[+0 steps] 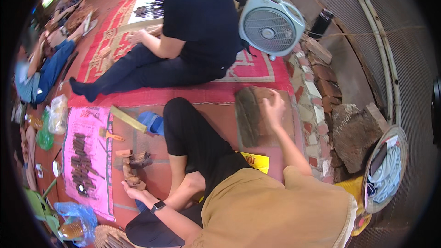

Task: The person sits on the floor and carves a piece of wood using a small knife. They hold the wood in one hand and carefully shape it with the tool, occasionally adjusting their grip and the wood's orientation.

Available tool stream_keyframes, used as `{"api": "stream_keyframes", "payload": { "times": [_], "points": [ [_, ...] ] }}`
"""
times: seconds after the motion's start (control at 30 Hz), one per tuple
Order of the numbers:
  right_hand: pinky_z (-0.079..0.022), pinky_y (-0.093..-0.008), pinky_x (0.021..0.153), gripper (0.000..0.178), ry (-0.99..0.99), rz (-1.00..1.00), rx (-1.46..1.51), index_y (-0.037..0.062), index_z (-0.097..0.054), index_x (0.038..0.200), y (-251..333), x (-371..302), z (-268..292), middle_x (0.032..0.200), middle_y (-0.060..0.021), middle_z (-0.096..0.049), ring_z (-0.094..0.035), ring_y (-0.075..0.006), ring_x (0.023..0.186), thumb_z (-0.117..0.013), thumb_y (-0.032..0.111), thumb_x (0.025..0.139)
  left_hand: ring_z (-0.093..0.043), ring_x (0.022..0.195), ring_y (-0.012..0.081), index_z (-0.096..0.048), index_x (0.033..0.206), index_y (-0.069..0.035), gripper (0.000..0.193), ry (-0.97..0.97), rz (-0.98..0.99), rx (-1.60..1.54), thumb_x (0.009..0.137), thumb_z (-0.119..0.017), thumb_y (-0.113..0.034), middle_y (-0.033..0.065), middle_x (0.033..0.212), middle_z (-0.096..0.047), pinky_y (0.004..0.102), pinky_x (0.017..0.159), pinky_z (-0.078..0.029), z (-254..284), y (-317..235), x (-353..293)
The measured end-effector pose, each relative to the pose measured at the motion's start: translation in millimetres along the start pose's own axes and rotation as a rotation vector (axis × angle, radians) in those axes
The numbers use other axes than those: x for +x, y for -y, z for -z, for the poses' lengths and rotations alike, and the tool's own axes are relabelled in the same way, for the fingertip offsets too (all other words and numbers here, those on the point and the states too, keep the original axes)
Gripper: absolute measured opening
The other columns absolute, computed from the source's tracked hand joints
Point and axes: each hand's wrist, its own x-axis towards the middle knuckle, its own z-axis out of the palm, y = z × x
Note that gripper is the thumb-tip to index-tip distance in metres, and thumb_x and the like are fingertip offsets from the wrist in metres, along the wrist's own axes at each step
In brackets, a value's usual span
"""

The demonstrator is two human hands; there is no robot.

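Observation:
My left hand (134, 192) is closed round the lower end of a brown carved wooden figure (131, 174), low over the tiled floor beside my bent leg. My right hand (274, 106) is over a flat slab (250, 121), dark on its left side and browner on its right. Its fingers are curled together; what they hold, if anything, is too small to make out. Left of the carving, rows of dark hand tools (81, 163) lie on a pink sack (97, 121). At the sack's edge rests a brush (112, 135) with an orange handle.
A co-worker (202, 27) in dark clothes sits ahead on a red mat (138, 95). A pale blue fan (268, 30) stands at the far right, by a brick edging (317, 105). A yellow strip (128, 118) and a blue object (150, 122) lie near my knee.

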Motion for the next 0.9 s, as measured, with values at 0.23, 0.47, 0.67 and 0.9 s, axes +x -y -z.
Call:
{"api": "stream_keyframes", "payload": {
  "times": [0.23,0.47,0.67,0.9],
  "points": [
    [-0.046,-0.0397,0.095,0.046,-0.126,-0.806,0.012,0.0049,-0.063,0.12,-200,-98,91,0.117,-0.015,-0.067,-0.062,-0.0278,0.108,-0.067,0.039,0.09,-0.064,0.092,0.0265,-0.063,0.117,0.009,0.045,-0.043,0.0,0.05,0.092,-0.073,-0.028,0.0135,0.109,-0.064,0.0401,0.077,-0.054,-18,-15,-25],
    [-0.043,-0.0368,0.098,0.048,-0.045,-0.789,0.214,-0.0002,-0.069,0.111,-217,-114,83,0.113,-0.0145,-0.068,-0.06,-0.0222,0.108,-0.066,0.045,0.093,-0.064,0.101,0.0253,-0.063,0.121,0.009,0.046,-0.093,0.078,0.041,0.092,-0.072,-0.026,0.0155,0.118,-0.064,0.0373,0.087,-0.053,-23,-27,-34],
    [-0.039,-0.0409,0.107,0.066,-0.009,-0.931,0.351,-0.0084,-0.057,0.131,-266,-109,60,0.135,-0.0206,-0.058,-0.053,-0.0287,0.125,-0.059,0.047,0.096,-0.063,0.096,0.0255,-0.064,0.113,0.008,0.037,0.048,-0.027,0.007,0.095,-0.067,-0.024,0.0156,0.111,-0.065,0.0397,0.085,-0.053,1,-7,2],
    [-0.038,-0.0405,0.112,0.082,0.185,-0.991,0.658,-0.0086,-0.04,0.146,-310,-105,64,0.149,-0.0206,-0.045,-0.048,-0.0312,0.134,-0.053,0.057,0.097,-0.052,0.071,0.0112,-0.057,0.086,-0.006,0.017,0.107,-0.115,-0.142,0.098,-0.063,-0.017,0.0007,0.081,-0.056,0.0303,0.065,-0.043,-27,-17,-45]
  ]
}}
